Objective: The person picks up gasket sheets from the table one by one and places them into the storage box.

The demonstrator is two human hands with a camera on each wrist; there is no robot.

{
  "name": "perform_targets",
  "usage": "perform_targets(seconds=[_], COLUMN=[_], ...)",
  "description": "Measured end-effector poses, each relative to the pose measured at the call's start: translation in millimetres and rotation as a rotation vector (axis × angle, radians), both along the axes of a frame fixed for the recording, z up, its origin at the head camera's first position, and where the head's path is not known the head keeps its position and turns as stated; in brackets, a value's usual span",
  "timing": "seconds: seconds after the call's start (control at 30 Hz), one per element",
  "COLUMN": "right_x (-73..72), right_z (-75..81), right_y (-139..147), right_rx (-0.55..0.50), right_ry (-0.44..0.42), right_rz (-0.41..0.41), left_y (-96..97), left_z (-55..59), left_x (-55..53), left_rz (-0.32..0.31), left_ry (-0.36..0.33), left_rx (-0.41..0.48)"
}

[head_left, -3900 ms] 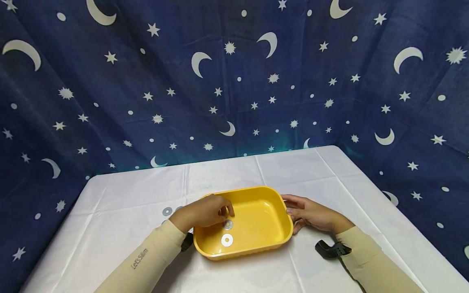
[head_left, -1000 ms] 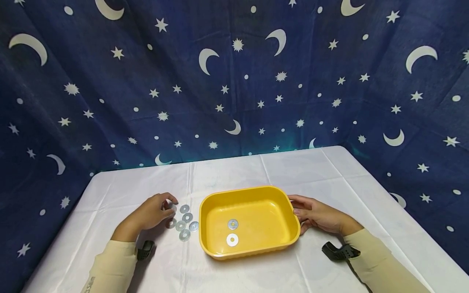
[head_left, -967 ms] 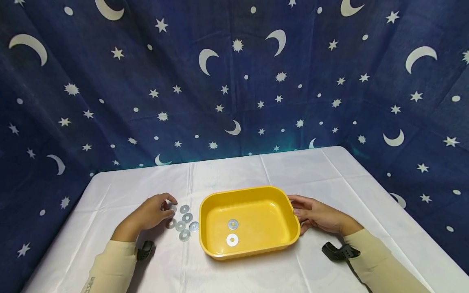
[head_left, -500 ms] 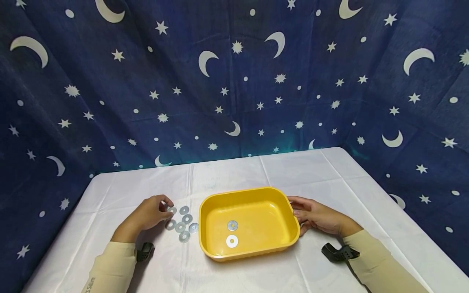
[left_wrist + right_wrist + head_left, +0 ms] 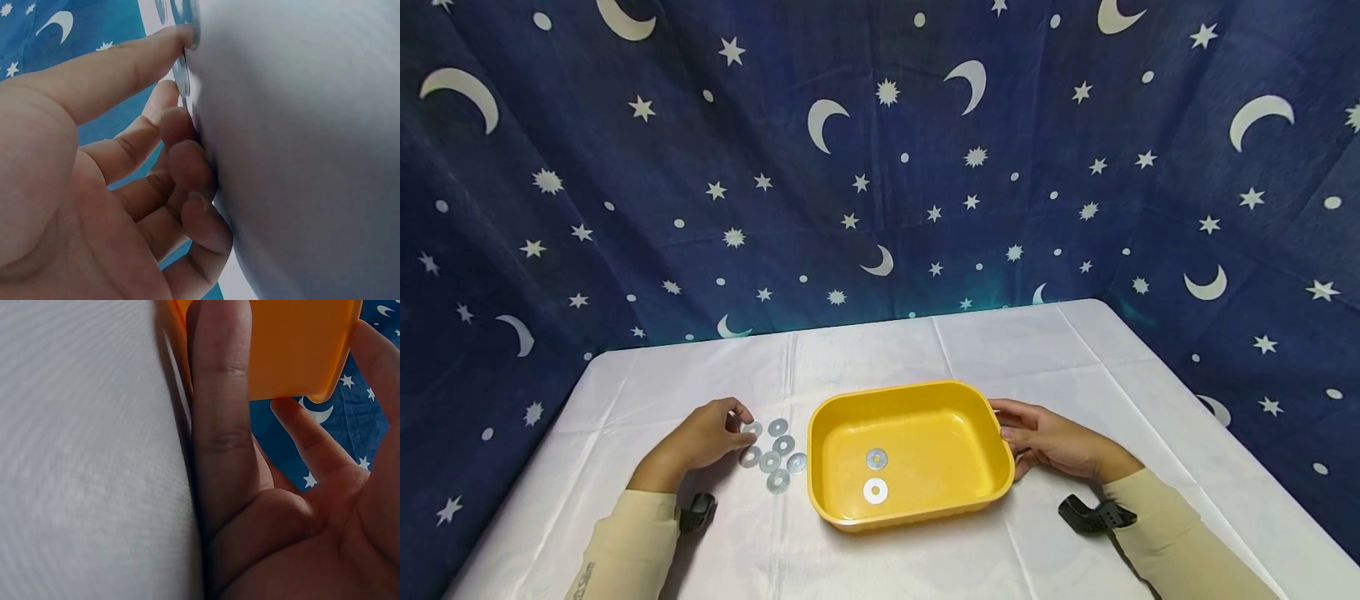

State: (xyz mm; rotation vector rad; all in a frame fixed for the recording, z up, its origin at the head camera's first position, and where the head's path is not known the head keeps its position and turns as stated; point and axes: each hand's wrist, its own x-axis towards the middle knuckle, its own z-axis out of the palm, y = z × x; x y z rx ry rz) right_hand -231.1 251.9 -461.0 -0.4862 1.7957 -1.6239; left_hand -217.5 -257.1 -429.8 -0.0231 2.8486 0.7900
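In the head view my left hand is low over the white cloth, beside a cluster of several silver washers. Its thumb and index fingertips are at either side of one washer, which lies flat. The left wrist view shows the thumb tip against the edge of a washer, with the other fingers bent near the cloth. My right hand rests against the right end of a yellow tray, its fingers along the outer wall. Inside the tray lie two washers, one silvery and one whiter.
A white cloth with creases covers the table. Behind and beside it hangs a dark blue curtain printed with moons and stars. A black strap mount sits on each wrist, as on the right.
My left hand came out of the tray to the washers on the left. In the last second its index finger drew slightly back. My right hand stayed at the tray's end.
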Motion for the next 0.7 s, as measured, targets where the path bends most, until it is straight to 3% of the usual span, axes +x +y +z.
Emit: perform_targets(seconds=[0.4,0.7], right_x=[-0.4,-1.1], right_z=[-1.1,-0.1], right_y=[0.7,-0.3], right_rx=[-0.015,0.000], right_ry=[0.002,-0.004], right_rz=[0.004,-0.002], left_y=[2.4,0.5], left_z=[3.0,4.1], left_x=[0.0,-0.4], left_rz=[-0.036,-0.027], left_ry=[0.024,0.024], left_rx=[0.028,0.040])
